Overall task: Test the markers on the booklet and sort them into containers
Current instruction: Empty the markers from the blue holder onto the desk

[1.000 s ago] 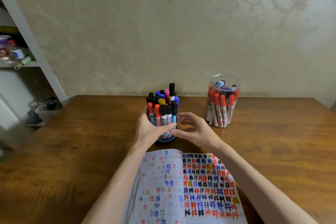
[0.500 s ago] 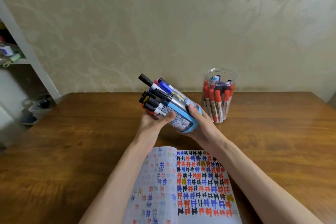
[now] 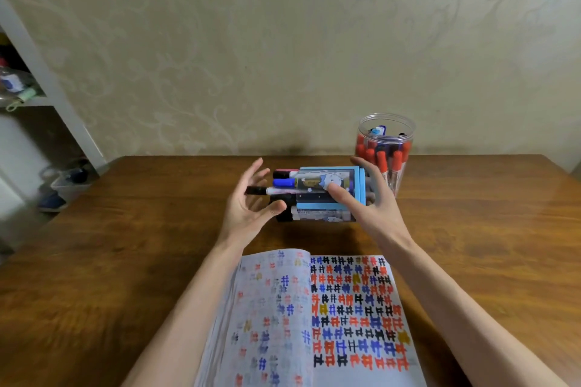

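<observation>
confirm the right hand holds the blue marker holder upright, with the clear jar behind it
Not upright: the head view shows the blue marker holder tipped over on its side. The right hand does hold it, with the clear jar behind.

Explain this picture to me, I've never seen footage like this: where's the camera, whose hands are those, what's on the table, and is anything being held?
There is no machine here. The single picture comes from a wide-angle camera worn on a person's head, looking forward and down, so the two bare arms reaching in from below are that person's own. The right hand grips a blue marker holder tipped on its side, thumb on its front and fingers behind its base. Capped markers stick out toward the left hand, which is open, fingers spread at the caps. Whether the holder rests on the wooden table I cannot tell. Behind it stands a clear jar of mostly red-capped markers. Nearest the camera lies an open booklet covered in coloured test marks.
</observation>
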The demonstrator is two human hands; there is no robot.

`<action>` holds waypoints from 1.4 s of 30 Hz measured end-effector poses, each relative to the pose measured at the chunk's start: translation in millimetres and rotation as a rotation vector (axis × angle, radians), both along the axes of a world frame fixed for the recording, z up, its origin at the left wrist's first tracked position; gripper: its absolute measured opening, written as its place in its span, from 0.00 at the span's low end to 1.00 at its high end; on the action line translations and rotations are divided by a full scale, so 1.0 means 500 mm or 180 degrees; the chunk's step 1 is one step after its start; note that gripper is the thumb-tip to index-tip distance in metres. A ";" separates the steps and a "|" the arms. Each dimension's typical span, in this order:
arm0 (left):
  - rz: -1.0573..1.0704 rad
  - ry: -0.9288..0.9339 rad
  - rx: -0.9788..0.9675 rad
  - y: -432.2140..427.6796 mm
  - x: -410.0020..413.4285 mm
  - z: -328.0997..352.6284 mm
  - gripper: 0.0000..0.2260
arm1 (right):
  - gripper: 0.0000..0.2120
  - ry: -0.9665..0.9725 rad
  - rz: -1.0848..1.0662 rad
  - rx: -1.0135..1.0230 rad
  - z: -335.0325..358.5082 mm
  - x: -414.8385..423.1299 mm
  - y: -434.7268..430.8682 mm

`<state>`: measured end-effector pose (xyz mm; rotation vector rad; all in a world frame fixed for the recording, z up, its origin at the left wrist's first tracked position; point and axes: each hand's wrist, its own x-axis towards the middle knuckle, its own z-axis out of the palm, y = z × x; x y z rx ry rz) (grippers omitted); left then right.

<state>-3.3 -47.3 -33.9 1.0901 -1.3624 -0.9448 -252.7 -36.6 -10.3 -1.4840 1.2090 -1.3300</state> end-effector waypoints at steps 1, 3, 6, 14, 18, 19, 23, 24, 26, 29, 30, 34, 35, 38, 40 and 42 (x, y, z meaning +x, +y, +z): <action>0.0000 -0.0142 0.0054 -0.001 0.002 -0.005 0.47 | 0.38 0.0166 -0.0069 -0.0176 0.003 0.002 0.001; -0.0016 -0.0396 0.0137 0.000 0.002 -0.011 0.44 | 0.39 0.0340 -0.0126 -0.0446 0.009 0.006 -0.002; 0.0008 -0.0505 0.0114 0.000 0.000 -0.012 0.44 | 0.41 0.0492 -0.0126 -0.0633 0.026 0.011 -0.012; -0.0124 -0.0450 0.0214 -0.002 0.010 -0.024 0.41 | 0.44 0.0812 -0.0020 -0.0684 0.064 0.009 -0.038; -0.0020 -0.0765 0.0149 -0.006 0.007 -0.028 0.35 | 0.44 0.0903 0.0017 -0.0759 0.079 -0.010 -0.046; 0.0019 -0.0868 0.0156 -0.007 0.004 -0.028 0.35 | 0.43 0.0965 0.0027 -0.0796 0.082 -0.013 -0.046; 0.0154 -0.0953 0.0189 -0.007 -0.001 -0.027 0.36 | 0.43 0.1321 0.0041 -0.0853 0.087 -0.012 -0.039; 0.0169 -0.0944 0.0197 -0.007 -0.001 -0.027 0.36 | 0.43 0.1368 0.0041 -0.0851 0.088 -0.011 -0.035; 0.0151 -0.0996 0.0258 -0.003 -0.004 -0.022 0.35 | 0.43 0.1364 -0.0003 -0.0844 0.089 -0.009 -0.029; 0.0026 -0.1193 0.0320 0.003 -0.011 -0.017 0.34 | 0.43 0.1344 -0.0096 -0.0877 0.090 -0.017 -0.028; -0.0021 -0.1323 0.0297 0.002 -0.012 -0.018 0.34 | 0.43 0.1358 -0.0116 -0.0885 0.090 -0.022 -0.030; -0.0112 -0.1823 0.0106 -0.006 -0.012 -0.029 0.32 | 0.44 0.1462 -0.0162 -0.0848 0.095 -0.040 -0.032; -0.0104 -0.1867 0.0097 -0.007 -0.013 -0.030 0.30 | 0.44 0.1483 -0.0173 -0.0840 0.096 -0.043 -0.032; -0.0055 -0.1906 0.0050 -0.008 -0.017 -0.029 0.23 | 0.43 0.1591 -0.0214 -0.0866 0.098 -0.049 -0.030; -0.0012 -0.1818 -0.0077 -0.011 -0.018 -0.027 0.18 | 0.43 0.1616 -0.0249 -0.0888 0.096 -0.049 -0.028; 0.0033 -0.1626 -0.0220 -0.011 -0.020 -0.022 0.15 | 0.43 0.1544 -0.0313 -0.0873 0.092 -0.046 -0.024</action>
